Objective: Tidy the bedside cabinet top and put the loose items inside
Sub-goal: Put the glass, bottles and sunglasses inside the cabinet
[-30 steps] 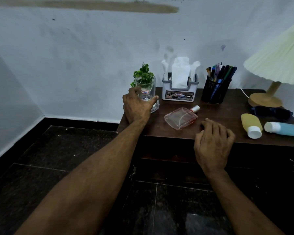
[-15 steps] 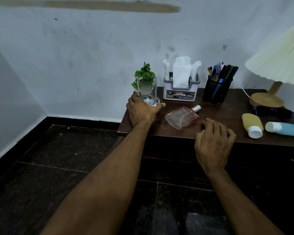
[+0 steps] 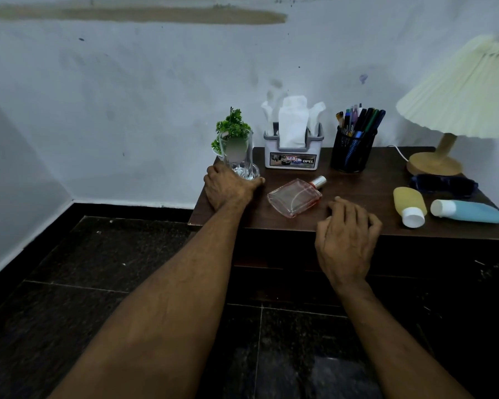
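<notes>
A clear glass [image 3: 238, 155] stands upright at the back left corner of the dark wooden cabinet top [image 3: 363, 184]. My left hand [image 3: 228, 188] lies at the foot of the glass, thumb and fingers spread beside its base, touching it. A pink perfume bottle [image 3: 294, 198] lies on its side in the middle. My right hand [image 3: 347, 237] rests at the front edge, fingers loosely bent, holding nothing. A yellow bottle [image 3: 408, 205] and a blue tube [image 3: 470, 211] lie at the right, behind them a dark eye mask [image 3: 444, 184].
Along the wall stand a small green plant [image 3: 232, 128], a tissue holder [image 3: 293, 152], a black mesh pen cup [image 3: 350, 151] and a lamp [image 3: 435, 165] with a pleated shade. The cabinet's dark front is below my right hand. Dark tiled floor lies left.
My left hand, wrapped around the glass a second ago, has slid down to its base; the glass now stands farther back by the plant. The right hand has hardly moved.
</notes>
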`<state>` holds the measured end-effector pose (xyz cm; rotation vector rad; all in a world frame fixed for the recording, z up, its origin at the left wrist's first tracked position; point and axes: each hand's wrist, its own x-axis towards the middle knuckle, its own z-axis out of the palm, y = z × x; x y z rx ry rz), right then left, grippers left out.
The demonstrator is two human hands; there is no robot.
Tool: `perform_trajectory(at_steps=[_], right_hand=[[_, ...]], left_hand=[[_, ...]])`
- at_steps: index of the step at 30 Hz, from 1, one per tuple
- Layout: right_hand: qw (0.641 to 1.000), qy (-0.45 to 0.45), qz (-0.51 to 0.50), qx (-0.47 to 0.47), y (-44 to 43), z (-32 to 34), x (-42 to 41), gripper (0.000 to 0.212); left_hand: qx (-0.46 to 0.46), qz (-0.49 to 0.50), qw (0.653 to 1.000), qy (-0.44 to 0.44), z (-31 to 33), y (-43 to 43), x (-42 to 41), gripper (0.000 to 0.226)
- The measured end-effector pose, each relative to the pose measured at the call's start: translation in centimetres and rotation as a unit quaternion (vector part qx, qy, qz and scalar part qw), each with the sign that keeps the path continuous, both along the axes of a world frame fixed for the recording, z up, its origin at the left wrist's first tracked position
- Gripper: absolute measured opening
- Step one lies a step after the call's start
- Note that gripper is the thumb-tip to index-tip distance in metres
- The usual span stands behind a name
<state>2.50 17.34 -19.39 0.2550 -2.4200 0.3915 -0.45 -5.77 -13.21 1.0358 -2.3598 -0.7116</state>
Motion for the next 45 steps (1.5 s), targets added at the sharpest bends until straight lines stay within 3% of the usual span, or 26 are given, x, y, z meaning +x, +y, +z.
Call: perform_trajectory(at_steps=[15,31,45], right_hand=[[1.000,0.019,-0.006,0.002,0.0,-0.2,-0.1,0.031],[1.000,-0.004,0.004,0.010,0.3,0.5,0.2,0.037],[1.000,0.007,-0.001,0.012,0.4,0.4,0.5,0.037]], left_hand=[[-0.007,-0.032,0.998,0.062,-0.3,-0.2,2.3,0.113],[-0.023,-0.066,0.988,0.138,0.5,2.9,13.5,0.105],[0.009,-0.090,0.987,0.131,-4.7,7.3,19.8,0.101]])
